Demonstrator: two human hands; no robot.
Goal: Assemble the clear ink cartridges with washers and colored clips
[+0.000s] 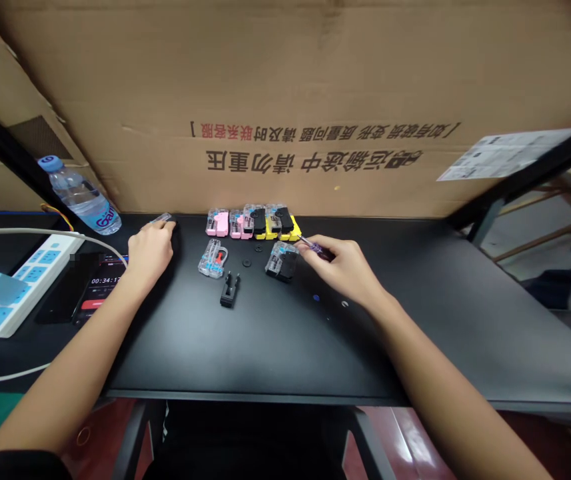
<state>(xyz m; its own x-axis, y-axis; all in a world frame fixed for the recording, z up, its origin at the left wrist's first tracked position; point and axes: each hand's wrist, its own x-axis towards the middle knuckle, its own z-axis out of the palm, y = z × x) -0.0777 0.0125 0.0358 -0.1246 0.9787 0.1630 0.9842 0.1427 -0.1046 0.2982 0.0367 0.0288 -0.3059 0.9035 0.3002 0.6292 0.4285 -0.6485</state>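
At the back left of the black desk, my left hand [152,245] is closed around a clear plastic piece [163,217], mostly hidden by the fingers. My right hand [348,263] grips a small screwdriver [321,251] with a dark purple handle, its shaft pointing left. Just below the shaft lies a clear-and-black plastic case [282,261]. Farther left are a clear case with a red part [213,259] and a black forked part [230,289]. Behind them, pink cases [218,223] and yellow cases [291,230] stand in a row, some carrying clear-and-black pieces.
Black rings [246,263], a blue disc [316,298] and a small pale ring [345,304] lie loose. A water bottle [85,199], a power strip [30,283] and a phone [102,283] are on the left. A cardboard sheet [315,80] walls off the back.
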